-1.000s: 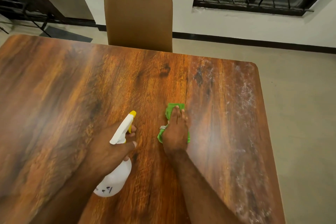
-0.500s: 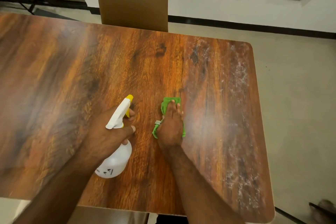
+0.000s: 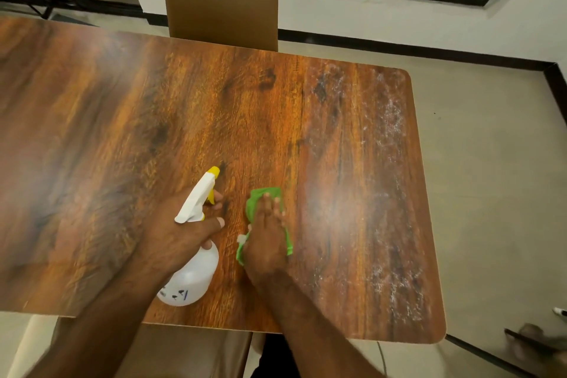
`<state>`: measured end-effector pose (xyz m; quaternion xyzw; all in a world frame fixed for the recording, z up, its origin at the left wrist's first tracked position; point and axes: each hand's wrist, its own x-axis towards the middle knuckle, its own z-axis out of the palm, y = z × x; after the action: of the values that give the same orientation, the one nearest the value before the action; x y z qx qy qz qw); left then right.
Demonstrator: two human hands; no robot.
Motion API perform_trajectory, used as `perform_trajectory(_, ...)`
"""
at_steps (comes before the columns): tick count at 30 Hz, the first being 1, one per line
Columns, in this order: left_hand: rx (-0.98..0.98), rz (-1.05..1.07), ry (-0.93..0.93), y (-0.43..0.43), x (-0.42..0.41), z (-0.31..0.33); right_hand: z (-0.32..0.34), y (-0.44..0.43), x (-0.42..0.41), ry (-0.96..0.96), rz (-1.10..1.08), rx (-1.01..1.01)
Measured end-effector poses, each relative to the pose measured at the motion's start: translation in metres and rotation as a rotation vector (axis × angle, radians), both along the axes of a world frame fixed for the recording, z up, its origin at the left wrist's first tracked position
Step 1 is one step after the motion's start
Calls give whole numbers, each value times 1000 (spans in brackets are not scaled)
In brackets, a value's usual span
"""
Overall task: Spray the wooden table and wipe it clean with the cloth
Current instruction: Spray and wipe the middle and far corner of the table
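Pressing flat fingers, the right hand is wiping the cloth beside the bottle the left hand is gripping; it should be heading for the residue.

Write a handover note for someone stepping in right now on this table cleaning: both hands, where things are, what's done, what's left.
Left hand grips the spray bottle, nozzle pointing away, near the front edge of the wooden table.
Right hand presses flat on the green cloth beside it.
Done: left and middle look free of residue.
Left: white streaks along the right side need wiping.
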<state>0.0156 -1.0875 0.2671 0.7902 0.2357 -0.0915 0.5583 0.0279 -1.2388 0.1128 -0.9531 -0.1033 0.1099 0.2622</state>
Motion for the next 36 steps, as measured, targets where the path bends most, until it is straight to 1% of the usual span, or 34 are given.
perform_trajectory(2,-22,12,-2,-2,-5,3,4,-4,-24,-7,188,-6)
perform_trajectory(3,-24,13,0,-3,-8,4,5,-15,-30,3,222,7)
perform_trajectory(4,-27,12,-1,-4,-11,5,6,-28,-32,23,197,22)
perform_trajectory(7,-18,10,-6,-4,-21,5,2,-54,-29,35,-40,3)
perform_trajectory(9,-3,24,-5,-4,-25,1,0,-48,-32,21,-154,-10)
perform_trajectory(10,1,37,-10,-4,-26,-1,1,-39,-38,13,-175,1)
perform_trajectory(11,0,56,-12,-5,-29,-2,1,-27,-49,2,-157,14)
perform_trajectory(13,-7,81,-12,-8,-32,-2,-4,-7,-78,1,-22,19)
perform_trajectory(15,-7,86,-15,-12,-36,0,-13,-6,-100,-84,127,-59)
perform_trajectory(16,3,81,-14,-15,-39,4,-17,-15,-102,-87,147,-67)
perform_trajectory(18,31,91,1,-17,-45,7,-19,-36,-95,-35,127,-45)
perform_trajectory(20,71,125,12,-21,-57,13,-16,-51,-91,-27,88,-69)
perform_trajectory(23,80,148,-7,-28,-75,19,-12,-45,-98,7,81,-107)
perform_trajectory(25,79,167,-17,-37,-86,23,-12,-40,-113,-29,204,-79)
perform_trajectory(28,59,198,-5,-53,-100,23,-17,-51,-130,-92,496,-53)
perform_trajectory(30,43,213,24,-64,-110,24,-19,-70,-131,-118,600,-47)
perform_trajectory(31,31,218,23,-68,-115,23,-19,-80,-129,-122,594,-12)
perform_trajectory(32,13,221,19,-71,-120,21,-20,-90,-127,-127,545,28)
perform_trajectory(35,17,218,-8,-81,-134,22,-11,-106,-130,-110,348,49)
perform_trajectory(36,33,216,-21,-87,-138,23,-11,-105,-136,-114,354,51)
